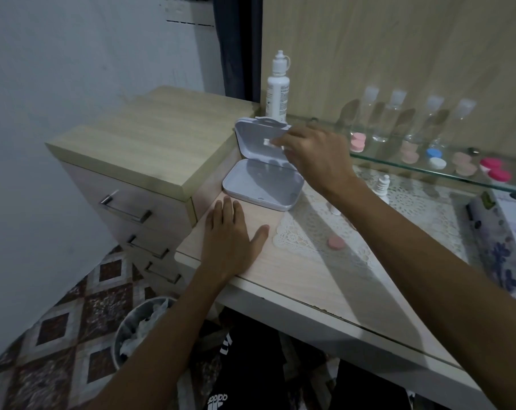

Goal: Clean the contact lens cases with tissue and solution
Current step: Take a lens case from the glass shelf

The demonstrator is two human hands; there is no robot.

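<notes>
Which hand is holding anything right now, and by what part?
The right hand pinches a small white piece at the open tissue box; which part cannot be told. The left hand lies flat, holding nothing.

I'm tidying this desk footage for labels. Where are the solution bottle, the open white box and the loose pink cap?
solution bottle [277, 96]: head view, on its white labelled body.
open white box [261, 183]: head view, on the bare inside of its lower tray.
pink cap [335, 242]: head view, on its top face.
</notes>
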